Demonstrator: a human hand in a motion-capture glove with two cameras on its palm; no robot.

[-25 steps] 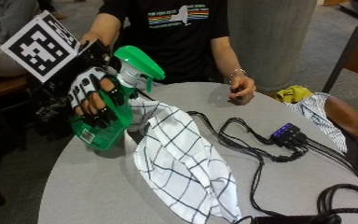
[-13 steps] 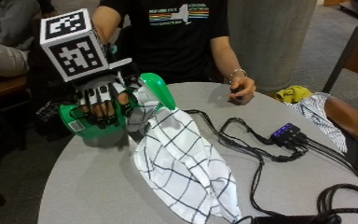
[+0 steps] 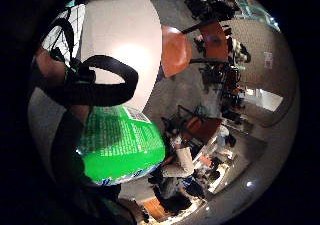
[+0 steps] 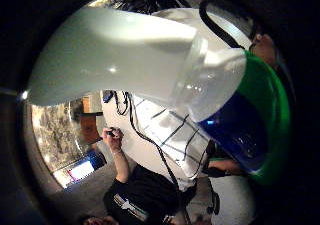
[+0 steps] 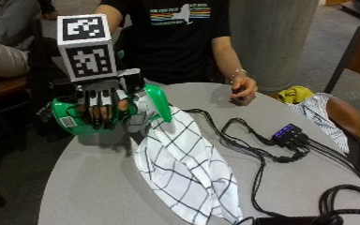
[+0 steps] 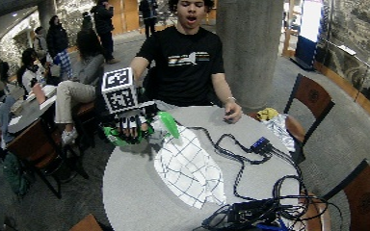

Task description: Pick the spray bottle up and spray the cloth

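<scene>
Currently, at the left of the round counter [image 5: 93,187], the gloved right hand [image 5: 102,105] has its fingers curled round the green spray bottle [image 5: 80,123]. The bottle is tipped onto its side, clear of the surface, its base toward the far left and its green nozzle head [image 5: 158,101] pointing right. The nozzle sits just above the upper edge of the checked cloth [image 5: 186,173], which lies spread on the counter from the middle toward the near edge.

To do the step well, in my judgement, the nozzle should face down onto the open middle of the cloth, not its far corner, and a finger must reach the trigger; whether one does so now cannot be told.

Right of the cloth, black cables [image 5: 255,150] run to a small hub [image 5: 286,133]. The person's bare left hand [image 5: 243,89] rests on the far side of the counter.

Compared with a second ago, the bottle has gone from nearly upright to lying sideways, and the back of the gloved hand now faces the outside camera. The cloth lies as before.
</scene>
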